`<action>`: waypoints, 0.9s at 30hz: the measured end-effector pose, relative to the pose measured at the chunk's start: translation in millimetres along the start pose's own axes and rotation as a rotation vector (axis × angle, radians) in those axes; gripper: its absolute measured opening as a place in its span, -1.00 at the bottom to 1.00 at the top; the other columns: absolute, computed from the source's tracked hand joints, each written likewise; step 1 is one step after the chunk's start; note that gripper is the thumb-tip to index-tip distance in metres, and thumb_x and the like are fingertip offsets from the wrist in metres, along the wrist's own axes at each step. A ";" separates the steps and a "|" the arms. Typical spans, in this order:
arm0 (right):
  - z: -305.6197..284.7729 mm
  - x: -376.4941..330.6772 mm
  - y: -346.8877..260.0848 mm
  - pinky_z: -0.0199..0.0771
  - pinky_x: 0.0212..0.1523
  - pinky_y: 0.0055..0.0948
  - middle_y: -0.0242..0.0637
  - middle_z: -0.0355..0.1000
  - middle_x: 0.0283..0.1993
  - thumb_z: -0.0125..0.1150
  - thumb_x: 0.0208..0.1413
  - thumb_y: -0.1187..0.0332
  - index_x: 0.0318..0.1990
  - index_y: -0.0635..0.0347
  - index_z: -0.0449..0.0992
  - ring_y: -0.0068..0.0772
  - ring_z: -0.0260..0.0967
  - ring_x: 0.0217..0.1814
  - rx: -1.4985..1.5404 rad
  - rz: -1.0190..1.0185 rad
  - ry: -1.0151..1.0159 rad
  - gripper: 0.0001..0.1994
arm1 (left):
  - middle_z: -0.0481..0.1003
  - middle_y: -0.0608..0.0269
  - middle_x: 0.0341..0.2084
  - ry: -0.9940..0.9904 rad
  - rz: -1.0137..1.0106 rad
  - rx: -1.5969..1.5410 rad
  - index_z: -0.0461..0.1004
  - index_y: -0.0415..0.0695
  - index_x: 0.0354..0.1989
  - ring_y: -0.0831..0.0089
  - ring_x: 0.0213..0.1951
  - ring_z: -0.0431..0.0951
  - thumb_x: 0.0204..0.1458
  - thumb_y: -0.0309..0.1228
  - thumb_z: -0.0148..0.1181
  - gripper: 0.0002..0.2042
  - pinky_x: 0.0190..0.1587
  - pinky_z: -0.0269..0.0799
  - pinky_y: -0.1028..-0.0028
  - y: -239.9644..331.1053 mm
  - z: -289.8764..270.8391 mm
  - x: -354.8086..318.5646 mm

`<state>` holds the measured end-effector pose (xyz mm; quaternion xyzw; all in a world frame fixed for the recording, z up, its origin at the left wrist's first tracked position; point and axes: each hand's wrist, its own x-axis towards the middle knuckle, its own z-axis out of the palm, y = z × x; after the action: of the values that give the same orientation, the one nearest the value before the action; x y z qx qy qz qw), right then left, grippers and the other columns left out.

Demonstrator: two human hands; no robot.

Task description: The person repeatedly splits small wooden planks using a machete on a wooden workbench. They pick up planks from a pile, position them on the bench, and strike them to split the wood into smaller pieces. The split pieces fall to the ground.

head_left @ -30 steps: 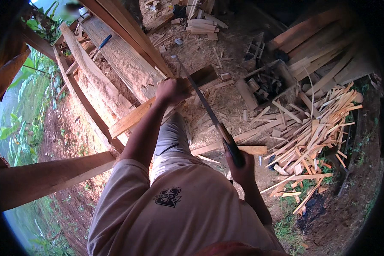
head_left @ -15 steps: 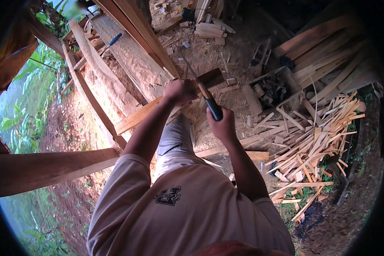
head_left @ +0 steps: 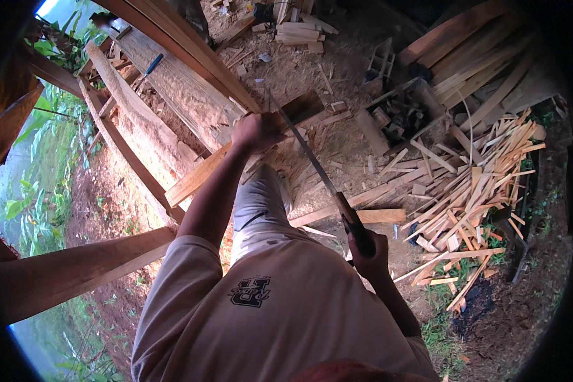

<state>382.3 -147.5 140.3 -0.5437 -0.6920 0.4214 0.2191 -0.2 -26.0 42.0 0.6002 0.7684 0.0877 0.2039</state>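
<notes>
A handsaw (head_left: 313, 160) slants across the middle, its long thin blade running up and left from a dark handle. My right hand (head_left: 370, 256) is wrapped round that handle, close to my right side. The blade's far part lies against a wooden board (head_left: 200, 173), just right of my left hand (head_left: 254, 132). My left hand is closed over the board and presses it on the wooden bench (head_left: 191, 86). Past the blade the board's darker end sticks out to the right. My left fingers are partly hidden from above.
A blue-handled tool (head_left: 153, 63) lies on the bench at the far left. Long beams (head_left: 184, 48) run beside it. To the right stand a wooden crate (head_left: 420, 105) of offcuts and a large heap of wood strips (head_left: 471, 204). A post (head_left: 83, 264) juts in from the left.
My right hand has pulled the saw back toward me and to the right, so more blade shows. My left hand stays on the board. The view has shifted slightly.
</notes>
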 end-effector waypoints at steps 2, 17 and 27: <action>0.0 8.1 -0.8 0.44 -0.44 -0.33 -0.20 0.46 -0.60 0.40 0.11 0.32 -0.39 0.28 0.59 -0.36 0.49 -0.57 -0.062 -0.142 0.044 -0.80 | 0.66 0.17 -0.24 0.003 0.019 -0.033 0.62 0.11 -0.18 0.09 -0.13 0.67 -0.10 0.03 0.41 -0.62 -0.10 0.57 0.08 -6.0 4.1 2.8; 99.5 142.1 6.4 0.39 -0.45 -0.30 -0.19 0.44 -0.60 0.37 0.18 0.31 -0.43 0.29 0.55 -0.37 0.43 -0.57 0.192 -0.263 0.033 -0.76 | 0.66 0.19 -0.19 0.016 0.067 0.013 0.62 0.17 -0.12 0.10 -0.10 0.67 -0.08 0.08 0.39 -0.59 -0.08 0.58 0.08 0.2 3.6 5.2; 4.2 -5.9 24.2 0.38 -0.49 -0.29 -0.18 0.45 -0.60 0.37 0.15 0.33 -0.43 0.26 0.56 -0.39 0.44 -0.58 0.042 0.055 -0.077 -0.80 | 0.67 0.22 -0.20 -0.046 0.003 -0.006 0.63 0.19 -0.14 0.12 -0.10 0.68 -0.07 0.06 0.38 -0.63 -0.07 0.58 0.09 6.5 -7.2 -0.5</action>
<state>394.7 -153.2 119.0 -0.5412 -0.6755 0.4626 0.1918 2.5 -24.0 51.0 0.6028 0.7623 0.0765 0.2230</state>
